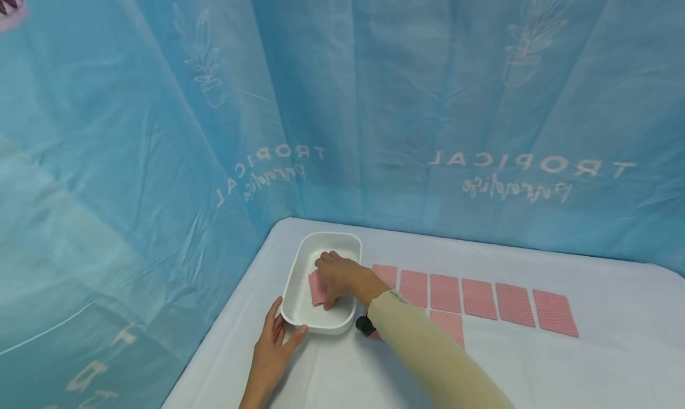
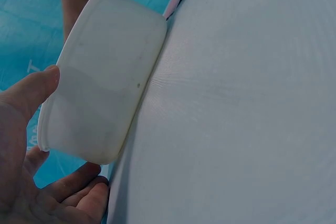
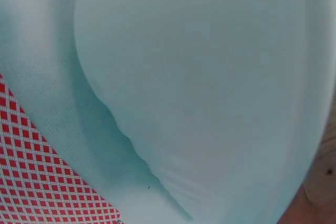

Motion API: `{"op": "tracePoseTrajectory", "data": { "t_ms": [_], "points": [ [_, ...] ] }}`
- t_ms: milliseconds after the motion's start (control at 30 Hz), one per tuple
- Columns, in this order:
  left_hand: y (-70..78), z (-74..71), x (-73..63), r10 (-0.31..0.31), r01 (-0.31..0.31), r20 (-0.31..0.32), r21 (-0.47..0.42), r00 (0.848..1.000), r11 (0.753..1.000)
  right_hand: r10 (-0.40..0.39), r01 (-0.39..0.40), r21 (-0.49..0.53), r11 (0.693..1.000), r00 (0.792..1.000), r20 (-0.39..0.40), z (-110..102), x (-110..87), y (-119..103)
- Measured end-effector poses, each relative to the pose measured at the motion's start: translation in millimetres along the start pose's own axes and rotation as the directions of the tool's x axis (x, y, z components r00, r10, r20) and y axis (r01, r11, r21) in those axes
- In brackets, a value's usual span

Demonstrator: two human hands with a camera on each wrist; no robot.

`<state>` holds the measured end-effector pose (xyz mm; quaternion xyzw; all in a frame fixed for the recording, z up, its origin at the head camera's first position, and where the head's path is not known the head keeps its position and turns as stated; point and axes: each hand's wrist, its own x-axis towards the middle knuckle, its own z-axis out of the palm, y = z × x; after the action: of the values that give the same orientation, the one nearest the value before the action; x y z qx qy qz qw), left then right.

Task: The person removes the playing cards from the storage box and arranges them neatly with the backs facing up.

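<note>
A white plastic tub (image 1: 292, 287) stands on the table near its left edge. My left hand (image 1: 272, 351) grips its near left corner; in the left wrist view the thumb (image 2: 39, 90) presses against the tub wall (image 2: 105, 77) just under the rim, with the fingers round the other side. My right hand (image 1: 345, 276) reaches down inside the tub and pinches a small stack of red-and-white checked cards (image 1: 317, 289) between thumb and fingers. The hand partly covers the stack. In the right wrist view the tub's outer wall (image 3: 199, 87) hides the hand's hold.
Right of the tub, several matching checked cards (image 1: 445, 293) lie in a row on the white tablecloth (image 1: 535, 367). Another card (image 1: 448, 327) lies in front, and the right sleeve (image 1: 428, 349) covers part of that area. A blue printed curtain (image 1: 455, 112) encloses the table's back and left.
</note>
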<state>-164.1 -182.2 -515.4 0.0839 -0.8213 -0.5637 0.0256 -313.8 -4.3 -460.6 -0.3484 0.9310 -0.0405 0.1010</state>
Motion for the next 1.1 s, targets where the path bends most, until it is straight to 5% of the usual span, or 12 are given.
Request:
{"op": "tracePoseTrajectory", "data": {
  "t_ms": [1100],
  "points": [
    [-1.4,-0.8,2.3,0.003,-0.003,0.005,0.007,1.000,1.000,0.092,-0.089,0.056,0.994,0.994,-0.065,-34,-21.4,0]
  ]
}}
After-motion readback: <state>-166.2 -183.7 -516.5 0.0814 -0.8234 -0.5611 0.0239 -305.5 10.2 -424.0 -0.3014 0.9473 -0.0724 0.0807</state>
